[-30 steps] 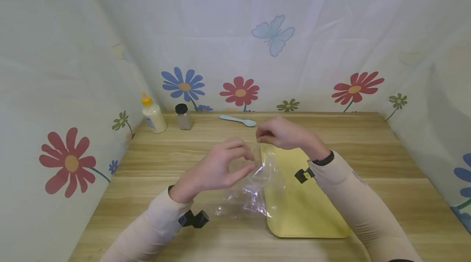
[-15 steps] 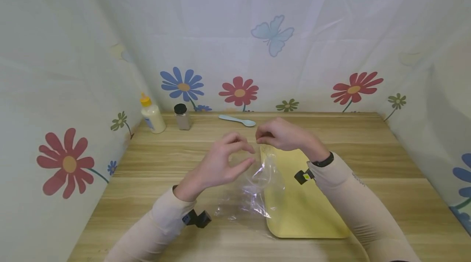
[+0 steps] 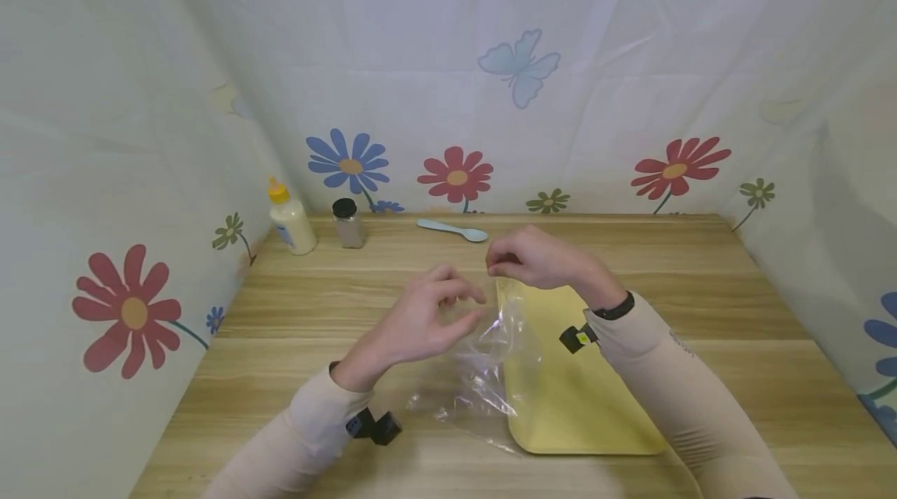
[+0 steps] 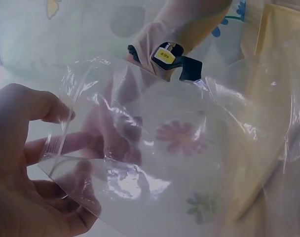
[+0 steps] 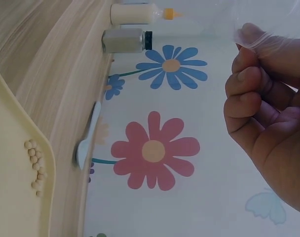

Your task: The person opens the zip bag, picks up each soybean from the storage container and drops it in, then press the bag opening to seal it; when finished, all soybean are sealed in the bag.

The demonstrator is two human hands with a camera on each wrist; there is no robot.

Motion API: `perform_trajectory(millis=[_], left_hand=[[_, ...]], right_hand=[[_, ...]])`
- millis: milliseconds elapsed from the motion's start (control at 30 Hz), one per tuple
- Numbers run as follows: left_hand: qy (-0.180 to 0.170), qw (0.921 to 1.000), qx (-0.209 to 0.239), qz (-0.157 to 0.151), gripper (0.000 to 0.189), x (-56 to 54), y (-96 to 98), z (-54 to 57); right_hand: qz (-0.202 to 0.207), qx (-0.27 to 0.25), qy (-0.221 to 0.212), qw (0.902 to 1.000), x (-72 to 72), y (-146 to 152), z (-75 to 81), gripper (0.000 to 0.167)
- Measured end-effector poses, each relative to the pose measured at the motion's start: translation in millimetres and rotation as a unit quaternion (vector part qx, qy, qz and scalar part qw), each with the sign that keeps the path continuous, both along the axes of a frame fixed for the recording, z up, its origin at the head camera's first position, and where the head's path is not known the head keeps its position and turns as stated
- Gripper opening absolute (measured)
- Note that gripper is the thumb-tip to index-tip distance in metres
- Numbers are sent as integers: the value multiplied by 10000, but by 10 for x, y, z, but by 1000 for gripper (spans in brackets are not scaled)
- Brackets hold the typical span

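Note:
A clear plastic zip bag [image 3: 483,374] hangs between my hands, partly in front of the yellow tray [image 3: 589,405]. My right hand [image 3: 536,256] pinches the bag's upper edge between thumb and index finger, as the right wrist view shows. My left hand [image 3: 427,320] is at the bag's mouth with thumb and fingers spread apart. In the left wrist view its index finger shows through the film, and the thumb [image 4: 54,108] lies at the bag's edge. Whether that finger is inside or behind the bag I cannot tell.
Small round beige balls [image 5: 35,165] lie in a corner of the tray. At the table's back stand a bottle with a yellow nozzle [image 3: 293,225] and a black-capped jar [image 3: 349,225]. A light blue spoon [image 3: 452,230] lies beside them. Flowered cloth walls surround the table.
My left hand shifts slightly, its fingers dipping a little and staying apart. The right hand keeps its pinch on the bag in nearly the same place.

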State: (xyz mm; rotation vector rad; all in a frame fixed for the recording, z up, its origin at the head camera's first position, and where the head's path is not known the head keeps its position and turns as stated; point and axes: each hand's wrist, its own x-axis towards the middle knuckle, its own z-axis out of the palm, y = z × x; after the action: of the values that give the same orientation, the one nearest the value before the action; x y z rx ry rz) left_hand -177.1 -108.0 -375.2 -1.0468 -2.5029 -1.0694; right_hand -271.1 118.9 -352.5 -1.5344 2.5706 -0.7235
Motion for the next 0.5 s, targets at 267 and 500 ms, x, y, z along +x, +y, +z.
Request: perform_trajectory(millis=[267,500], left_hand=[[-273,9996,0,35,19,-8,-7,-18],[-531,9986,-36,-25,30,-5,-37,-22]], right_hand=[[-23,-50,-74,10000,5,10,-15,11],[-3,-73,-187,9998,-7,27,-15,10]])
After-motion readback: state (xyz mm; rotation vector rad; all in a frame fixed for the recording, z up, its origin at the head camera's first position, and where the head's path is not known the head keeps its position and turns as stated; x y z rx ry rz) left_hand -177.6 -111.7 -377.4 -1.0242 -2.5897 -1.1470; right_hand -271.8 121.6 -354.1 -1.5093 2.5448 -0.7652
